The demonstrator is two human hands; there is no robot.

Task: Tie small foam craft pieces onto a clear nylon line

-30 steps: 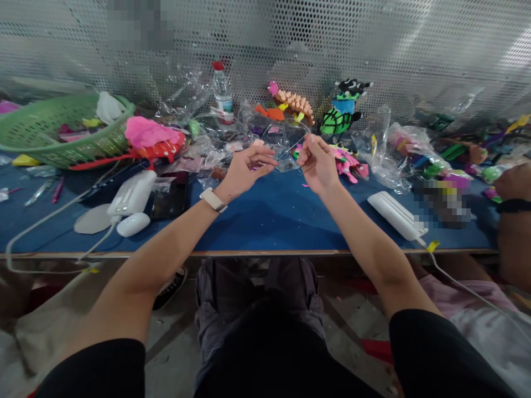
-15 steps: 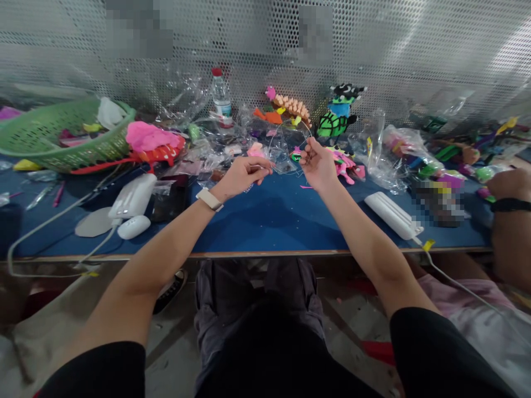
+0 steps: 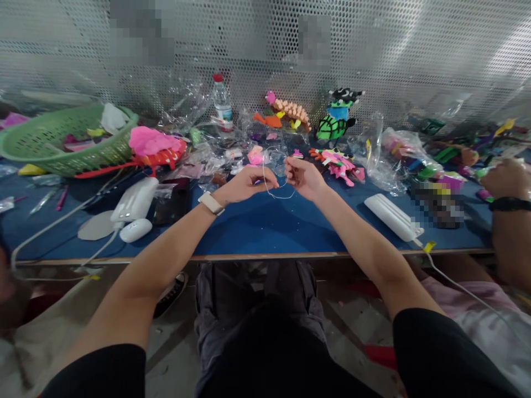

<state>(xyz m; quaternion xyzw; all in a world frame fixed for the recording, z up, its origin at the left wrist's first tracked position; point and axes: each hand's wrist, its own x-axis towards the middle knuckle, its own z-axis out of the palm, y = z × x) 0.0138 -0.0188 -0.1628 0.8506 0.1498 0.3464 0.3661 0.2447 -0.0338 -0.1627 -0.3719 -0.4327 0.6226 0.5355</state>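
A thin pale wire or thread [image 3: 282, 197] runs in a loose loop between my two hands, above the blue table. My left hand [image 3: 252, 181], with a watch on a light band at its wrist, pinches it between thumb and fingertips. Close by on the right, my right hand [image 3: 306, 176] has its fingers curled and pressed together around another part of it. The exact ends of the strand are too fine to make out. Behind the hands are a pink clay lump [image 3: 256, 155] and a pink-and-white clay figure [image 3: 340, 166].
On the left stand a green basket [image 3: 53, 161], a pink-and-red clay figure [image 3: 154, 142] and a white power bank [image 3: 135, 199]. Another power bank [image 3: 392, 216] lies right. A bottle [image 3: 223, 105] and clay turtle [image 3: 332, 126] stand behind. A co-worker's hand [image 3: 506, 179] is far right.
My right hand has moved down and left, closer to my left hand. The wire loop, earlier raised behind the hands, now hangs lower between them. The left hand has shifted slightly down.
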